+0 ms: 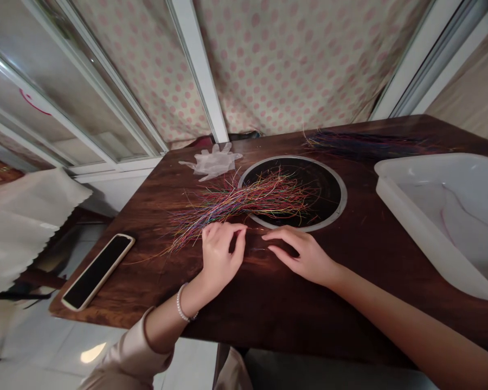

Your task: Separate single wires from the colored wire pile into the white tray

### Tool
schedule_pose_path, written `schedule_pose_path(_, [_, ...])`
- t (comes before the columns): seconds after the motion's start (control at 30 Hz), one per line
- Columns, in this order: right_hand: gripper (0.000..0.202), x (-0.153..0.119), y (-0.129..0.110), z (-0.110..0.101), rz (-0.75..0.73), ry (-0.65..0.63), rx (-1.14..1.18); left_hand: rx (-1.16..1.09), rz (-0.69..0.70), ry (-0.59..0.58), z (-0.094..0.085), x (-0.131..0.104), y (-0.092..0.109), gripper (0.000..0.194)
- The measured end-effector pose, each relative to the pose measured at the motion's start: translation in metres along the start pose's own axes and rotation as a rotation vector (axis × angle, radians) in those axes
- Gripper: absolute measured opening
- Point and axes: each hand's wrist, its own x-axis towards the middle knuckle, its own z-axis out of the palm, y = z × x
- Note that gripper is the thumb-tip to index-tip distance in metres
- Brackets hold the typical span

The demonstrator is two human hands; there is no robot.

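Observation:
My left hand (223,249) is closed in a pinch on a thin wire (255,228), whose short end points right out of the fingertips. Just right of that end, my right hand (299,252) is held with thumb and forefinger apart and nothing visible between them. Behind both hands lies a loose pile of thin multicoloured wires (248,200), spread over the table and partly over a round black plate (329,189) with a pale rim. A long strand trails left from beneath the pile.
A phone (98,272) rests at the table's left edge. Clear plastic gloves (213,161) lie behind the pile. On the right stands a white plastic tub (415,216) with a few strands in it. A darker wire bundle (366,143) lies along the back of the wooden table (309,314).

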Motion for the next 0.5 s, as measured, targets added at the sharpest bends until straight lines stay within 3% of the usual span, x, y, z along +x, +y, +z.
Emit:
schedule_pose_path(0.17, [0.013, 0.0001, 0.0023, 0.0060, -0.055, -0.124, -0.063, -0.032, -0.034, -0.017, 0.0021, 0.0005, -0.0008, 0.009])
schedule_pose_path(0.5, [0.029, -0.0032, 0.0011, 0.0088, -0.042, -0.341, -0.151, -0.015, -0.019, -0.073, 0.0070, -0.0034, -0.0021, 0.010])
